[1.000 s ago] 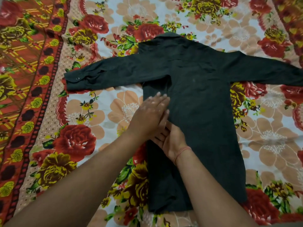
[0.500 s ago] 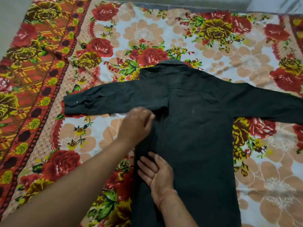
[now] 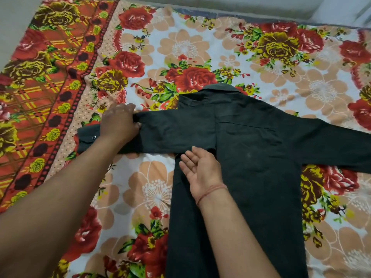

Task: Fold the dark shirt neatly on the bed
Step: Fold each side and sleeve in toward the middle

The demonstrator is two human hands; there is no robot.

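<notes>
The dark shirt (image 3: 251,157) lies flat on the bed with its back up, its collar at the far end and both sleeves spread sideways. Its left side edge looks folded inward along the body. My left hand (image 3: 120,125) lies over the left sleeve (image 3: 170,131) close to the cuff, fingers over the sleeve's far edge and thumb on the cloth, gripping it; the fingers are blurred. My right hand (image 3: 200,171) rests palm up with straight fingers on the shirt body just below the left armpit. A red thread circles that wrist.
A floral bedsheet (image 3: 180,47) with red roses covers the bed, with an orange patterned border (image 3: 40,87) on the left. The far edge of the bed and a pale wall (image 3: 220,5) run along the top. The shirt's right sleeve (image 3: 341,145) reaches the frame's right edge.
My left hand has slid from the armpit out along the left sleeve toward the cuff. My right hand has moved up the shirt's left edge to the armpit. The view has tilted upward.
</notes>
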